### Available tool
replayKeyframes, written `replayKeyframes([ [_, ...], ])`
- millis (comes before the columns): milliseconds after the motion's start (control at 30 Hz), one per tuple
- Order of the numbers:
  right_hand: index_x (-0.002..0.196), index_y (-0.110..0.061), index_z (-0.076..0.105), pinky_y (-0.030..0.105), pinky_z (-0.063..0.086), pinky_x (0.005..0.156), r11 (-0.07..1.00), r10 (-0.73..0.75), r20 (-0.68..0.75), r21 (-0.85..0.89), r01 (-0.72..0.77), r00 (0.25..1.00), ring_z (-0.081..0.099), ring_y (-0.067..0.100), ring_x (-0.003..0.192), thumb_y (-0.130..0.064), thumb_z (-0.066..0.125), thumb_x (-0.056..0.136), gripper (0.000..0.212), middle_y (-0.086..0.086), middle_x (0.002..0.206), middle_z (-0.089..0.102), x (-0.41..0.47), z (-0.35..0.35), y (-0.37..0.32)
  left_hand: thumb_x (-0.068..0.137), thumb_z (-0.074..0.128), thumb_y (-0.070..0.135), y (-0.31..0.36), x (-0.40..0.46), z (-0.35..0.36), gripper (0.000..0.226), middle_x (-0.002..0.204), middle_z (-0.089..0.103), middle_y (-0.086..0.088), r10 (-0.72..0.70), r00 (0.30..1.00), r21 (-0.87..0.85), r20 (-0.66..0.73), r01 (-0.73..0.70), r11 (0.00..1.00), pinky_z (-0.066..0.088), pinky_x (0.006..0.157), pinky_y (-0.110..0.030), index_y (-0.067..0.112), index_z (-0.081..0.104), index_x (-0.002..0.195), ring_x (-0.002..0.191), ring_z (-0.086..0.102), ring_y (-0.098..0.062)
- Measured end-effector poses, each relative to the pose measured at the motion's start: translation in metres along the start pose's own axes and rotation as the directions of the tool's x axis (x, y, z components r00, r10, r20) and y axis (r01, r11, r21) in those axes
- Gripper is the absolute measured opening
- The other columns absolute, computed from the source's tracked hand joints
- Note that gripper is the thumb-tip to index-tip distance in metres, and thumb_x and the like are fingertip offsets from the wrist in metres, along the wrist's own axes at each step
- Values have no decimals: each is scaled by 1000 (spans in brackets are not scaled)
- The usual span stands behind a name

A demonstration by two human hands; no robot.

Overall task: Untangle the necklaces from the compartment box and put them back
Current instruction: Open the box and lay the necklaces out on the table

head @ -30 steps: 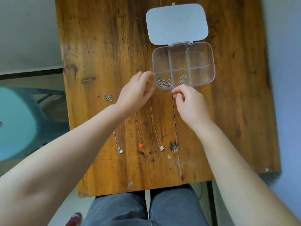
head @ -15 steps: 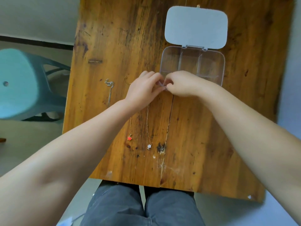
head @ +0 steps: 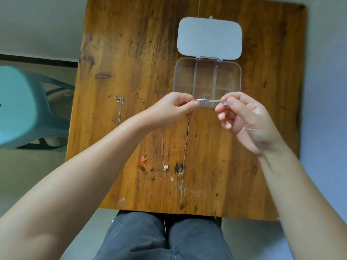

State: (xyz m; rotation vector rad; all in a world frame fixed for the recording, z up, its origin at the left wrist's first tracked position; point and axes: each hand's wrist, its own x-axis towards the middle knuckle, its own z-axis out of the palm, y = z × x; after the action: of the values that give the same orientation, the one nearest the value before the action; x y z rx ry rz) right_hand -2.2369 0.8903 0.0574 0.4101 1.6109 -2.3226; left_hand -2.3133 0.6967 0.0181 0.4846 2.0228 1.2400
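A clear compartment box (head: pixel 234 72) lies open on the wooden table (head: pixel 131 53), its grey lid (head: pixel 209 38) flipped back. One small tangle of chain (head: pixel 205 95) rests in the box's near middle compartment. My left hand (head: pixel 174 109) and my right hand (head: pixel 242 113) each pinch an end of a silver necklace (head: pixel 208 100), stretched taut between them just above the box's near edge. Laid out straight on the table are a silver chain (head: pixel 119 107), a necklace with a red pendant (head: pixel 143 159) and one with a white flower pendant (head: pixel 165 167).
A teal plastic stool (head: pixel 22 106) stands on the floor to the left of the table. My knees in dark trousers (head: pixel 165 239) sit under the near table edge. A dark knot (head: pixel 179 168) marks the wood beside the laid-out necklaces.
My hands met at the box's near left compartment, lifted a necklace out, then drew apart, stretching it between them. That compartment now looks empty.
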Motion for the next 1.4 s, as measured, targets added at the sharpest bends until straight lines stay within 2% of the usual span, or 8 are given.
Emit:
replayKeyframes([
  [167,92,-18,68,16,49,51,979,193,-239,115,-170,951,61,9,65,-16,63,85,9,1,77,69,-57,-15,62,94,46,47,-21,-2,-30,41,62,50,4,-150,955,-12,257,159,987,39,75,-24,22,54,63,62,47,-7],
  [300,98,-19,63,18,52,57,842,310,-445,-282,-460,840,68,10,69,-16,59,91,8,-5,83,75,-83,4,123,93,48,47,-32,4,-26,40,58,48,6,-226,952,93,206,211,973,40,65,-25,21,54,63,56,45,-8],
  [533,92,-26,56,8,45,46,737,213,-633,-396,-547,745,63,3,52,-23,57,93,3,-8,76,71,-91,38,182,97,46,31,-42,9,53,31,64,53,0,-66,994,544,-81,100,833,34,49,-28,8,54,77,61,53,-24],
  [700,112,-25,51,9,46,47,674,215,-585,-491,-553,782,61,3,51,-30,56,92,21,-9,79,70,-84,27,163,95,52,31,-48,7,56,24,90,62,-2,-70,986,431,-150,129,893,52,65,-36,15,55,111,79,59,-23],
  [867,109,-18,62,14,48,59,621,-170,-432,-744,-244,886,63,11,70,-13,43,97,22,-1,98,69,-9,3,77,93,55,23,-44,-2,47,33,82,53,7,158,961,453,-228,-39,891,51,58,-33,19,46,124,66,52,-14],
  [1000,125,-17,58,38,54,82,147,-39,-162,-977,-155,986,63,28,97,-1,41,94,38,9,126,61,73,3,33,94,54,24,-42,7,37,37,88,60,3,119,911,425,-394,66,903,50,65,-31,18,49,130,75,57,-18],
  [1133,115,-13,63,33,50,62,-368,236,-89,-930,4,968,63,29,87,-5,48,90,30,11,105,66,104,10,30,95,53,25,-44,16,35,23,99,73,-5,59,874,371,-482,142,918,54,76,-39,16,65,112,91,66,-25],
  [1400,116,-16,61,26,48,65,-241,368,23,-963,119,930,61,24,89,-14,48,91,29,8,109,66,112,-5,23,95,53,27,-45,18,43,23,101,74,-4,41,828,335,-560,180,925,56,76,-40,17,68,110,92,68,-24],
])
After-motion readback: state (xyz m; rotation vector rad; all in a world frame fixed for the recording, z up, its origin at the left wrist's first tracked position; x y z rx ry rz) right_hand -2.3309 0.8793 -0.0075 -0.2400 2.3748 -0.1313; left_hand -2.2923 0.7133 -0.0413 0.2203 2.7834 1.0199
